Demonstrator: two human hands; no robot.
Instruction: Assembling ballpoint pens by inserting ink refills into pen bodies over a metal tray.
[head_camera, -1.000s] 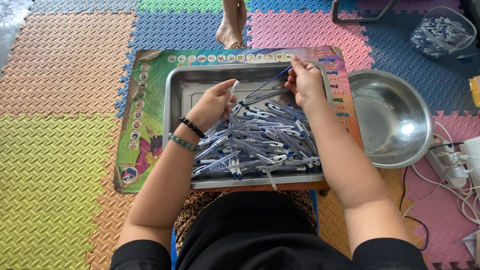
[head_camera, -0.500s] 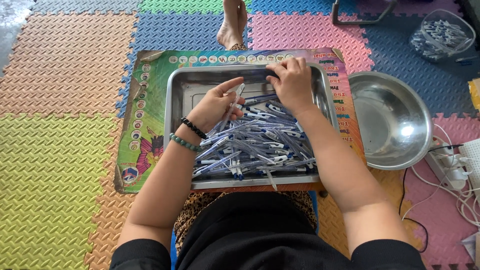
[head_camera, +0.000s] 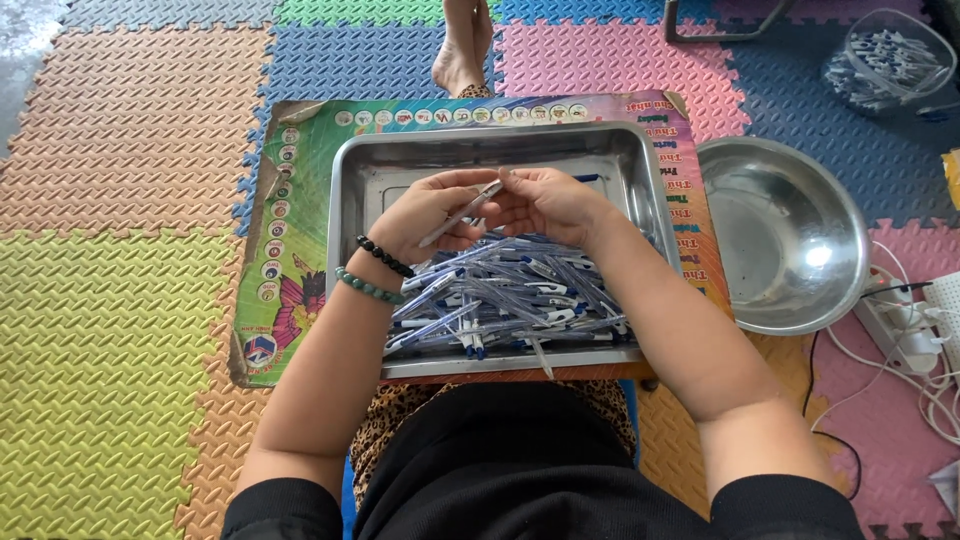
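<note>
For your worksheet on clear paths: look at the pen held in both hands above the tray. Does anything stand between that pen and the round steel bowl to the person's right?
Only the tray's right wall lies between. The pen is held above it, and the bowl is open and looks empty.

Blue-and-white pens (head_camera: 520, 295) in a silver tray (head_camera: 480, 150) (pastel checkered foam mat (head_camera: 130, 300)).
</note>
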